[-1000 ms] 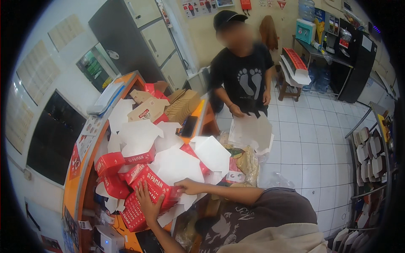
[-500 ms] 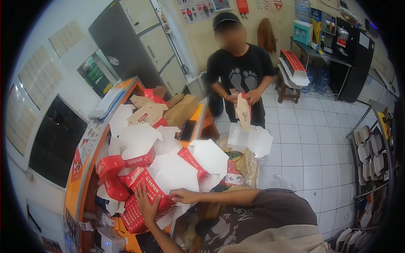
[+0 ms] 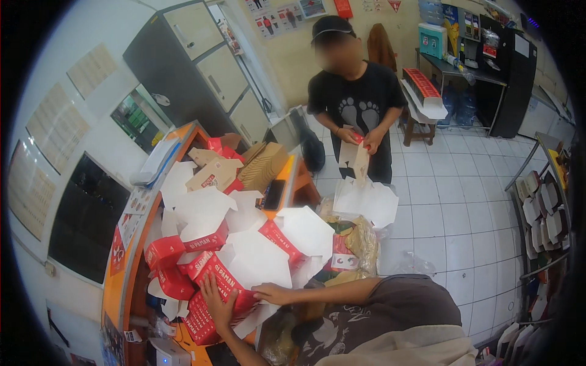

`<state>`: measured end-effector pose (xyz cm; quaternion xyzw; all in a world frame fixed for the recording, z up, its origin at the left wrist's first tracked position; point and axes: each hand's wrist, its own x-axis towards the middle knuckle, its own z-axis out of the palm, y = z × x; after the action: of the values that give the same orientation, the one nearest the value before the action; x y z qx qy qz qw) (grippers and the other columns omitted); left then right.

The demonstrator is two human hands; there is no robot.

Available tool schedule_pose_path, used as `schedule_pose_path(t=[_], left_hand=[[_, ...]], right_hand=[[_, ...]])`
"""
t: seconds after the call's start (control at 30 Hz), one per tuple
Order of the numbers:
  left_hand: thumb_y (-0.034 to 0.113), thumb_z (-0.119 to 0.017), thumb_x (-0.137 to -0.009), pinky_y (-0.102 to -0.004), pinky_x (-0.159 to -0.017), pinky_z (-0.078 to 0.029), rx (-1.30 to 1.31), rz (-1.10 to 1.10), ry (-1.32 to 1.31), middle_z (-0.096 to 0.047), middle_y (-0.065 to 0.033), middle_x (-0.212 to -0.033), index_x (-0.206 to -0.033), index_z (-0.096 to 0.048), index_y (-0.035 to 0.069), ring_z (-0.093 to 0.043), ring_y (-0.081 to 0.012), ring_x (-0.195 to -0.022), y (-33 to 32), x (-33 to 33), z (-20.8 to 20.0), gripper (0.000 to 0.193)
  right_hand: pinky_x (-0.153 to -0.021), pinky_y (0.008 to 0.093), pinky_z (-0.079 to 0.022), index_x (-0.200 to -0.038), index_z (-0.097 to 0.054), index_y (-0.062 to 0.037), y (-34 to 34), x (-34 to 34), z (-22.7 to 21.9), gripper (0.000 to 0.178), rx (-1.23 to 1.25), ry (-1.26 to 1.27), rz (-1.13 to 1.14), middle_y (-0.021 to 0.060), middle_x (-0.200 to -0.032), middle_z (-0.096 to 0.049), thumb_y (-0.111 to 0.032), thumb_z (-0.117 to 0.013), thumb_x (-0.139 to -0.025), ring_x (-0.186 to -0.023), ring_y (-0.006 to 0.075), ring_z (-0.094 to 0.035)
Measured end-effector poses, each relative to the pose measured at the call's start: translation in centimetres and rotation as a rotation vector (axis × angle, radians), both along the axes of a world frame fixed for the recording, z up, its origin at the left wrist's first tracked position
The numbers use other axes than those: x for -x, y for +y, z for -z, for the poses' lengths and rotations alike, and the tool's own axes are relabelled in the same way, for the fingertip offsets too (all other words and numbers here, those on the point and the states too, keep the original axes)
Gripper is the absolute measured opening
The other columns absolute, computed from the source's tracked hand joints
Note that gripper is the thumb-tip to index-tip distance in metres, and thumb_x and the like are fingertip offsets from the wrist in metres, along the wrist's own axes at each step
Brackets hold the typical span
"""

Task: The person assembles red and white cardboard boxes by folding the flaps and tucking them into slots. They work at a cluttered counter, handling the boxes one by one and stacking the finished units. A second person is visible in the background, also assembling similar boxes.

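Head view: on your orange desk (image 3: 115,293), the stack of nested red boxes (image 3: 198,315) lies directly under your left hand (image 3: 217,303) and just left of your right hand (image 3: 273,294), its long axis running roughly up and down this view. Your left is spread flat on the printed side; your right curls at the edge, grip unclear.

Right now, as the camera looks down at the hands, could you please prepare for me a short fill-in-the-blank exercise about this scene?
The person's left hand lies against stacked printed cartons whose printed side is mainly ____.
The black smartphone lies on a tabletop coloured ____.
The floor is laid with white square ____.

Missing words: red; orange; tiles.
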<state>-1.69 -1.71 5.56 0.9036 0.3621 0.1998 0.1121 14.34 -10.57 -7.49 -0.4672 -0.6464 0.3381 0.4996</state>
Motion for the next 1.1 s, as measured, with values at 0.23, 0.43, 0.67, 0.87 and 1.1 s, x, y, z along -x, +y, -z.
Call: schedule_pose_path(t=[0.23,0.43,0.67,0.87,1.1], left_hand=[[0.048,-0.066,-0.079,-0.0511,-0.113,-0.017,-0.010,0.017,0.003,-0.026,-0.0172,-0.153,-0.147,-0.031,0.007,-0.018,-0.0409,-0.141,0.4,0.5,0.5,0.086],[0.049,-0.066,-0.078,-0.0511,-0.114,-0.016,0.026,-0.005,-0.001,-0.026,-0.0165,-0.153,-0.148,-0.030,0.008,-0.018,-0.0407,-0.141,0.4,0.7,0.5,0.088],[0.049,-0.066,-0.078,-0.0511,-0.114,-0.016,0.016,0.018,0.026,-0.026,-0.0169,-0.153,-0.147,-0.031,0.008,-0.017,-0.0411,-0.141,0.8,0.2,0.4,0.087],[0.049,-0.067,-0.078,-0.0511,-0.114,-0.017,0.029,0.003,0.061,-0.027,-0.0167,-0.153,-0.146,-0.033,0.008,-0.017,-0.0409,-0.141,0.2,0.0,-0.3,0.086],[0.049,-0.067,-0.077,-0.0517,-0.114,-0.018,0.013,0.007,0.109,-0.026,-0.0148,-0.153,-0.146,-0.035,0.010,-0.017,-0.0404,-0.141,0.1,-0.2,-0.2,0.085]], right_hand=[[-0.081,0.0406,-0.043,-0.105,-0.049,-0.0022,0.2,-0.8,-0.9,0.035,0.021,0.026,-0.146,0.0211,-0.091,-0.056,-0.035,-0.038,-0.102,-0.087,0.0336,-0.055],[-0.095,0.0421,-0.041,-0.120,-0.051,-0.0005,5.2,-4.9,-5.3,0.046,0.049,-0.017,0.009,0.0211,-0.114,-0.058,-0.039,-0.035,-0.101,-0.108,0.0357,-0.054],[-0.106,0.0439,-0.034,-0.144,-0.031,-0.0035,15.2,-2.1,-2.8,0.058,-0.085,0.239,0.345,0.0250,-0.136,-0.046,-0.040,-0.037,-0.100,-0.125,0.0402,-0.045],[-0.105,0.0463,-0.036,-0.142,-0.034,-0.0090,15.9,-0.6,-1.2,0.052,-0.072,0.079,0.328,0.0241,-0.136,-0.046,-0.037,-0.037,-0.098,-0.123,0.0409,-0.047],[-0.103,0.0475,-0.037,-0.142,-0.034,-0.0107,15.5,-2.0,-2.4,0.055,0.033,0.017,0.197,0.0255,-0.135,-0.046,-0.044,-0.034,-0.097,-0.121,0.0428,-0.048]])
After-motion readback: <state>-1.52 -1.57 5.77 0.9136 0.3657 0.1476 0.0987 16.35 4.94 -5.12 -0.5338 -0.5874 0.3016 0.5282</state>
